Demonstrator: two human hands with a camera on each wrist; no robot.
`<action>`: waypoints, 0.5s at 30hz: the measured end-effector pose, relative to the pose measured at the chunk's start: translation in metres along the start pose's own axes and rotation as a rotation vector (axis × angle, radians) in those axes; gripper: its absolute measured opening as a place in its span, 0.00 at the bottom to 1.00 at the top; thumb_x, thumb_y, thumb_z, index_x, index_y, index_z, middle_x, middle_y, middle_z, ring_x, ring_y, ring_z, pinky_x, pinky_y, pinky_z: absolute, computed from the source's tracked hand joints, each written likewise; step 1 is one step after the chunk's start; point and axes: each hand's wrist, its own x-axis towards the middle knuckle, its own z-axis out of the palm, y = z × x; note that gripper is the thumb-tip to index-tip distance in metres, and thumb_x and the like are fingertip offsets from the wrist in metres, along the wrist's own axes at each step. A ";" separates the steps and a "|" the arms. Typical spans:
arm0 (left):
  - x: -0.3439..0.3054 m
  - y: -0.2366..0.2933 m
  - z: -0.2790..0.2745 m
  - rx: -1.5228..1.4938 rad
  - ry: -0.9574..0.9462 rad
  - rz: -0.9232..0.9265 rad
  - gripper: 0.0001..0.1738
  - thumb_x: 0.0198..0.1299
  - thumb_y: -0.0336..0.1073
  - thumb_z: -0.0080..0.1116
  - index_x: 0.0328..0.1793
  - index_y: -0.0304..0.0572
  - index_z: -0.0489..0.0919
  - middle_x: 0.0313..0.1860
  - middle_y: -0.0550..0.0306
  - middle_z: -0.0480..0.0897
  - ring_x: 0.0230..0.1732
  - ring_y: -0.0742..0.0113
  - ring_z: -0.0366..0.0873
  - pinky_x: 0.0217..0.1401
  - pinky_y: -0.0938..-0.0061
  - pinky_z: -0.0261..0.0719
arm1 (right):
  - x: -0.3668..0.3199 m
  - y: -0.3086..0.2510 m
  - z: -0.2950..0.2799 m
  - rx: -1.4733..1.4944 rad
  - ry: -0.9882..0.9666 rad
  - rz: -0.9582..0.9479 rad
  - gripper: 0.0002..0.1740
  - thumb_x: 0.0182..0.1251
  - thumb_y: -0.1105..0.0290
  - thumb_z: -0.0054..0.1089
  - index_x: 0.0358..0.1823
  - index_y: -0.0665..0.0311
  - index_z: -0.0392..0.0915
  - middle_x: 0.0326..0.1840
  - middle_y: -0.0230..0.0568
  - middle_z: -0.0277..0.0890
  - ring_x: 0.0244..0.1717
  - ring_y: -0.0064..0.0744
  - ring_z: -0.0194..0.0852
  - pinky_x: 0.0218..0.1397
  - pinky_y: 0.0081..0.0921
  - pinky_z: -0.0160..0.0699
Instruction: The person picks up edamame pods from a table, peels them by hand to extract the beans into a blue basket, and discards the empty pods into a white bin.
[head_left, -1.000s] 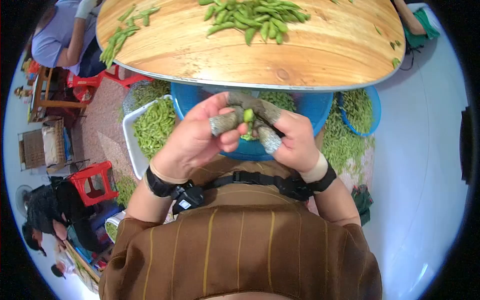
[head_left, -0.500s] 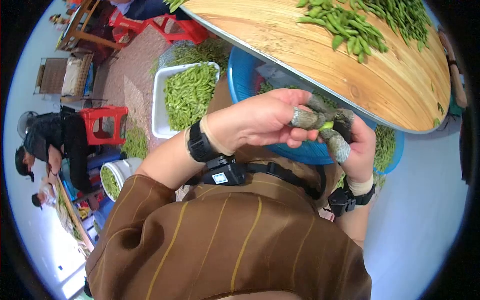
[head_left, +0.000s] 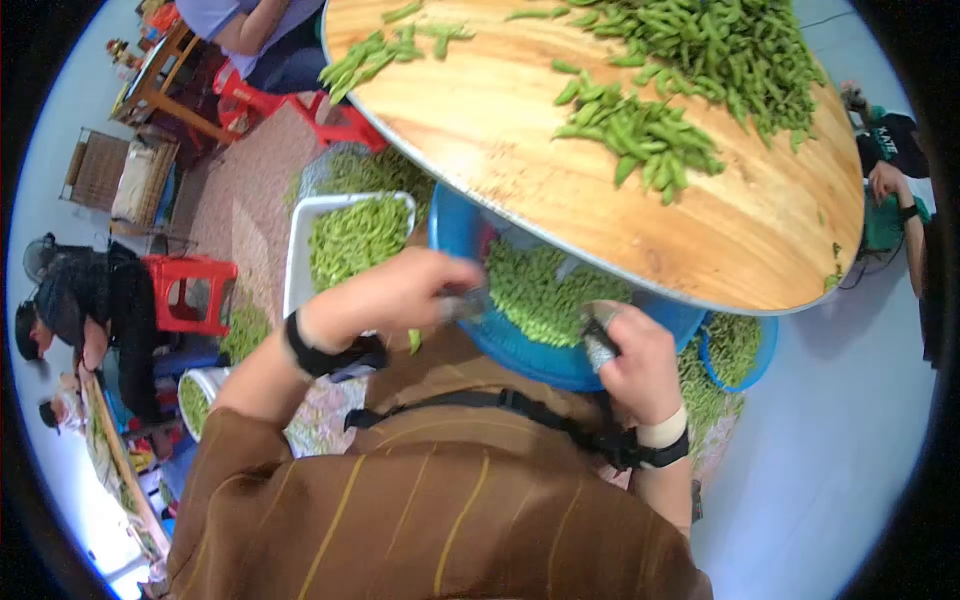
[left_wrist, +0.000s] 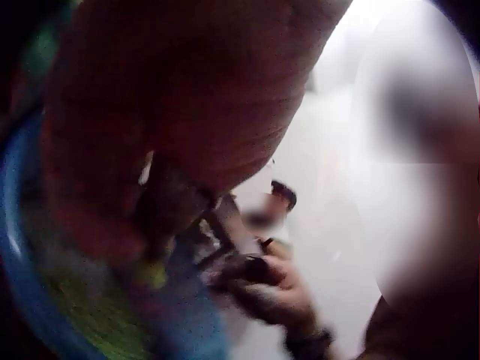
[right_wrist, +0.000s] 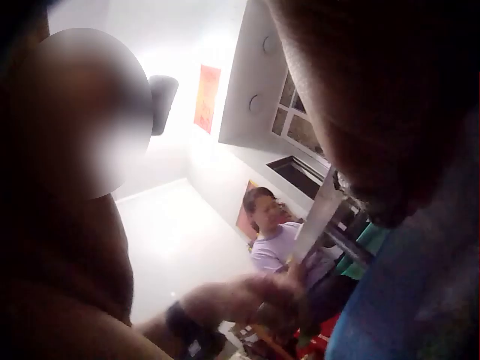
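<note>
In the head view my left hand (head_left: 405,290), blurred, is beside the blue basin (head_left: 533,372), its fingers bent. A green pod (head_left: 415,342) shows just below it; whether the fingers touch the pod is unclear. A small yellow-green piece (left_wrist: 154,274) appears by the left fingertips in the left wrist view. My right hand (head_left: 640,360) is over the basin's right side, its grey-wrapped thumb and finger slightly apart, with nothing visible between them. Shelled green beans (head_left: 540,290) lie in the basin. On the wooden board (head_left: 480,120) above are piles of pods (head_left: 645,135).
A white tub (head_left: 300,255) of pods stands left of the basin, and a smaller blue basket (head_left: 767,350) is at the right. A red stool (head_left: 190,290), a white bucket (head_left: 205,385) and seated people are farther left. Another person's arm (head_left: 912,225) is at the right.
My hands were together around a green pod; now they are apart, the left moved toward the white tub and the right staying by the basin. The head view has turned, and turned partly back.
</note>
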 end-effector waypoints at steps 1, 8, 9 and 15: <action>-0.013 -0.001 -0.007 0.408 0.080 0.045 0.13 0.48 0.30 0.61 0.42 0.41 0.81 0.36 0.47 0.81 0.38 0.51 0.80 0.42 0.63 0.78 | -0.003 0.006 0.000 -0.078 0.000 -0.010 0.16 0.47 0.78 0.55 0.41 0.65 0.78 0.49 0.49 0.78 0.45 0.50 0.77 0.48 0.35 0.78; 0.035 0.090 -0.073 0.415 0.175 0.038 0.13 0.51 0.25 0.55 0.45 0.37 0.79 0.37 0.44 0.80 0.40 0.45 0.78 0.44 0.58 0.76 | -0.015 0.018 0.012 -0.096 -0.002 0.161 0.12 0.51 0.74 0.57 0.39 0.66 0.77 0.33 0.51 0.75 0.35 0.53 0.75 0.38 0.41 0.76; 0.052 0.091 -0.082 0.516 0.369 0.100 0.14 0.51 0.24 0.54 0.46 0.36 0.78 0.38 0.43 0.80 0.41 0.44 0.78 0.44 0.58 0.75 | -0.018 0.020 0.012 -0.096 -0.003 0.158 0.12 0.52 0.74 0.57 0.39 0.66 0.77 0.34 0.51 0.75 0.35 0.53 0.75 0.38 0.42 0.76; 0.170 0.044 -0.115 0.724 0.511 0.067 0.16 0.48 0.24 0.55 0.47 0.36 0.76 0.41 0.42 0.80 0.43 0.43 0.77 0.44 0.59 0.75 | -0.041 0.038 0.017 -0.088 0.008 0.188 0.12 0.51 0.72 0.58 0.39 0.66 0.77 0.32 0.51 0.75 0.34 0.53 0.75 0.37 0.43 0.76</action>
